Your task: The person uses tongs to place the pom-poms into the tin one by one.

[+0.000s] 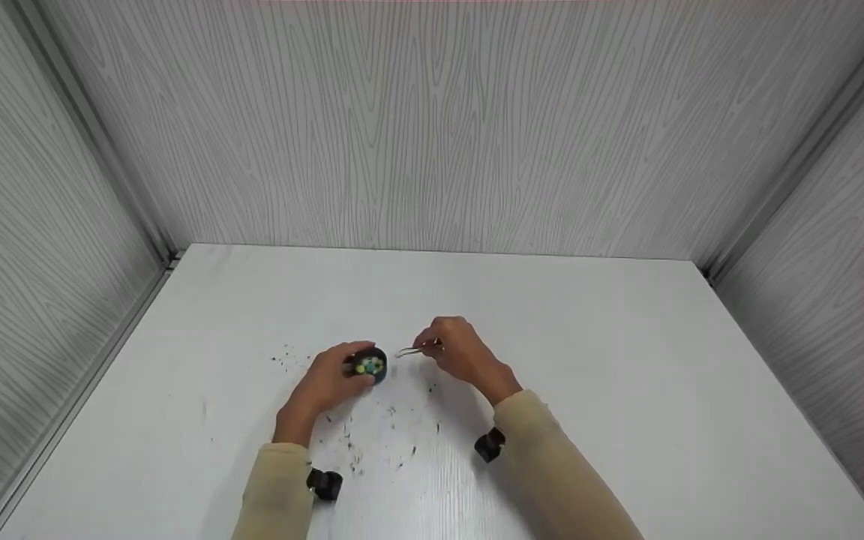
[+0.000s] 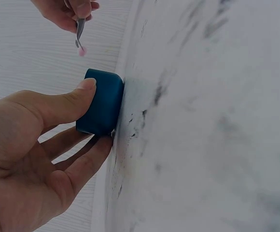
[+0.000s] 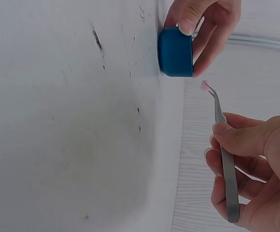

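Observation:
A small blue cup (image 2: 103,104) stands on the white table, and my left hand (image 1: 334,376) grips it between thumb and fingers. Several small coloured beads (image 1: 370,365), yellow, green and blue among them, lie inside it in the head view. To its right, my right hand (image 1: 456,349) pinches a pair of grey curved-tip tweezers (image 3: 229,166). At the tweezers' tips is a small pink bead (image 3: 205,85), held in the air a short way from the cup's rim.
Dark marks and scuffs (image 1: 349,446) speckle the white table (image 1: 627,375) in front of and left of the hands. Grey wood-grain panels (image 1: 432,127) rise at the back and both sides. Each sleeve carries a black wrist device (image 1: 489,445).

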The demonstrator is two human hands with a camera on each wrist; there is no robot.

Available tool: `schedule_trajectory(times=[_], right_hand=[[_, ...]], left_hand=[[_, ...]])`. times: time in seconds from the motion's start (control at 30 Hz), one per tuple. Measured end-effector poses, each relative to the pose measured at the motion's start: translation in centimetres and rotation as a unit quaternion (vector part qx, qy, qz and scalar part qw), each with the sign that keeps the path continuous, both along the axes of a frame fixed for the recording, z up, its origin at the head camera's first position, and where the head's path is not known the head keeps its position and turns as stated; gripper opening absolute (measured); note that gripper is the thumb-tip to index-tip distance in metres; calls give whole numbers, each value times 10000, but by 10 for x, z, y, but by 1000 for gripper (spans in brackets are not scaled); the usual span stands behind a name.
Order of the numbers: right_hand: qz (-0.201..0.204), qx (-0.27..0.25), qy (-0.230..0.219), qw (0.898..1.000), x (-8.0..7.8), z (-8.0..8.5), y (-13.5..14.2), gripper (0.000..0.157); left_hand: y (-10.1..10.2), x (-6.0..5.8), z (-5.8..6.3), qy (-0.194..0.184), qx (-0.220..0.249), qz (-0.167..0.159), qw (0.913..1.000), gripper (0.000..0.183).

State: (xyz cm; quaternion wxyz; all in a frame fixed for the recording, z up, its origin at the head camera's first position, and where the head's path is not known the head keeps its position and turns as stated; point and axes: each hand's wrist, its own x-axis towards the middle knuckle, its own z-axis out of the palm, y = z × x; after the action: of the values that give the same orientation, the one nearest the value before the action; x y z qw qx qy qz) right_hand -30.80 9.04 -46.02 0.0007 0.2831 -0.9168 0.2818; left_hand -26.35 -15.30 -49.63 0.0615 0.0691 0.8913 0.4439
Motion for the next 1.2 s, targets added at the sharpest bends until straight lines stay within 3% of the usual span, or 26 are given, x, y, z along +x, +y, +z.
schedule_trajectory(times=[0.57,1.2], right_hand=[[221,-78,79,9997,1,-3,-16,20],[325,48,459,9984,3,-11,-26,18]], left_hand=[[0,2,1,33,31,0,10000,57],[-3,3,1,51,174,-98,9998,57]])
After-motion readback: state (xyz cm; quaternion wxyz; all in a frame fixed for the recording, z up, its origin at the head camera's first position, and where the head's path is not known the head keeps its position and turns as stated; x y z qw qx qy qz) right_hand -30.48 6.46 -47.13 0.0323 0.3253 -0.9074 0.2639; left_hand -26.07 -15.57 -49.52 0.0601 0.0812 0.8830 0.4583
